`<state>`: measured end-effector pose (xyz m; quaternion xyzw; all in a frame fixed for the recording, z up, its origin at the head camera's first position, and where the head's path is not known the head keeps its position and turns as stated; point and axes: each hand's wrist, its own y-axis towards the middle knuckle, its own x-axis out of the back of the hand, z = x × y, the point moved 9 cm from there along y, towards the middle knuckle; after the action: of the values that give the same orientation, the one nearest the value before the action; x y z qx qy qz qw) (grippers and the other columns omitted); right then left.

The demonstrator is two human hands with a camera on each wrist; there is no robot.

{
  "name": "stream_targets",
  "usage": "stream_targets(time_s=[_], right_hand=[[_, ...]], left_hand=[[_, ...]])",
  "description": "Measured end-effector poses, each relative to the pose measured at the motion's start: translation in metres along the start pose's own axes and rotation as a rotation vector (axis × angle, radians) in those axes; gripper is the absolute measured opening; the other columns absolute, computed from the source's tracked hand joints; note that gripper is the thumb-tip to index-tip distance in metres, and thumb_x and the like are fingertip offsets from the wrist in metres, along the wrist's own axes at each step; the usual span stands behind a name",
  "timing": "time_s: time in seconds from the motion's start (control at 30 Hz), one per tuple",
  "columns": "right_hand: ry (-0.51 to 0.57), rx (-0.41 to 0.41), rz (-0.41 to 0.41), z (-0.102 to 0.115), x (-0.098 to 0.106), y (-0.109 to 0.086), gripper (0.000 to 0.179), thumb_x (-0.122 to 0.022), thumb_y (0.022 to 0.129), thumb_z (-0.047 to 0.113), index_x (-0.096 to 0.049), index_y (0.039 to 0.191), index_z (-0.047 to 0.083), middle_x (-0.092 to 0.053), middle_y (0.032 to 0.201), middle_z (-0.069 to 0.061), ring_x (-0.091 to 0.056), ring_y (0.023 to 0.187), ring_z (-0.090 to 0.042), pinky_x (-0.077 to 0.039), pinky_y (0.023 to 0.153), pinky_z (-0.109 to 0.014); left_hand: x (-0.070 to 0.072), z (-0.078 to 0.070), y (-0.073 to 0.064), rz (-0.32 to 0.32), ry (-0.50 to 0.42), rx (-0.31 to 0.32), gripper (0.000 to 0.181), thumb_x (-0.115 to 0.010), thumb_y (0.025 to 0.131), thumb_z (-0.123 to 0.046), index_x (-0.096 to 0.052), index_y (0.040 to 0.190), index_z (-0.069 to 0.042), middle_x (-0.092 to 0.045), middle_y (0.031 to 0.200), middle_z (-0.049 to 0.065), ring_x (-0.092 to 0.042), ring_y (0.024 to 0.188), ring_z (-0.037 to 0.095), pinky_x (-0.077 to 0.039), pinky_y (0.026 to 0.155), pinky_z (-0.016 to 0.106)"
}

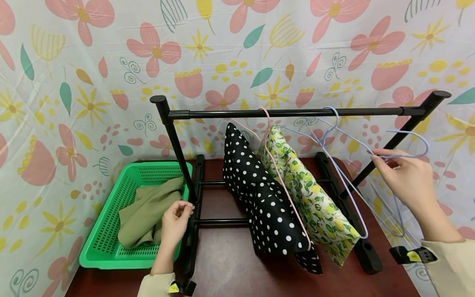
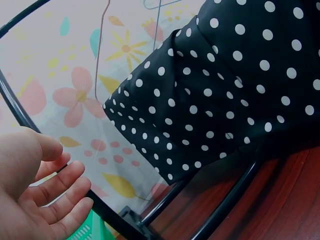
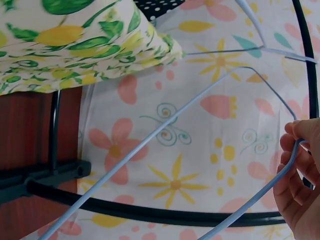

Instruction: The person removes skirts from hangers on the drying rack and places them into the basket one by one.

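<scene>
My right hand (image 1: 412, 177) pinches a light-blue wire hanger (image 3: 120, 160) near its neck, to the right of the rack. The hanger's hook points right and its body hangs below my fingers. My left hand (image 1: 174, 227) is beside the rack's left post, over the basket's right edge, fingers loosely bent around nothing. Between the hands a black polka-dot cloth (image 1: 274, 218) hangs on a pink hanger (image 1: 281, 177). Just right of it a lemon-print cloth (image 1: 315, 194) hangs from another light-blue hanger (image 1: 335, 163). Both hooks sit over the black rail (image 1: 230, 114).
A green plastic basket (image 1: 97, 247) stands left of the rack with a crumpled olive-green cloth (image 1: 148, 214) inside. The rack's feet (image 1: 367, 255) rest on a dark red-brown table (image 1: 226, 264). A floral curtain (image 1: 111, 62) closes off the back and sides.
</scene>
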<state>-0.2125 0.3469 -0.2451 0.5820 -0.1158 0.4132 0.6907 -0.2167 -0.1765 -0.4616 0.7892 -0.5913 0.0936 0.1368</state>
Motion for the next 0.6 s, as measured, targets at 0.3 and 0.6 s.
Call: stream_targets(time_s=[0.3,0.6], right_hand=[[-0.037,0.04,0.028,0.017,-0.01,0.018,0.018,-0.065,0.083,0.016,-0.074,0.082,0.001,-0.069,0.08,-0.016,-0.025,0.037,0.009,-0.017,0.034,-0.02],[-0.115,-0.009,0.09,0.015,-0.024,0.032,0.04,-0.063,0.085,0.019,-0.059,0.047,0.008,-0.068,0.069,-0.014,-0.02,0.035,0.008,-0.018,0.034,-0.025]], left_hand=[[-0.006,-0.002,-0.004,0.019,-0.026,-0.004,0.012,-0.06,0.09,-0.018,-0.065,0.09,-0.008,-0.07,0.09,0.009,-0.065,0.079,0.019,-0.049,0.069,0.019],[-0.014,0.0,-0.005,0.036,-0.002,0.009,0.008,-0.059,0.09,-0.016,-0.066,0.089,-0.012,-0.07,0.089,0.007,-0.065,0.078,0.017,-0.048,0.065,0.022]])
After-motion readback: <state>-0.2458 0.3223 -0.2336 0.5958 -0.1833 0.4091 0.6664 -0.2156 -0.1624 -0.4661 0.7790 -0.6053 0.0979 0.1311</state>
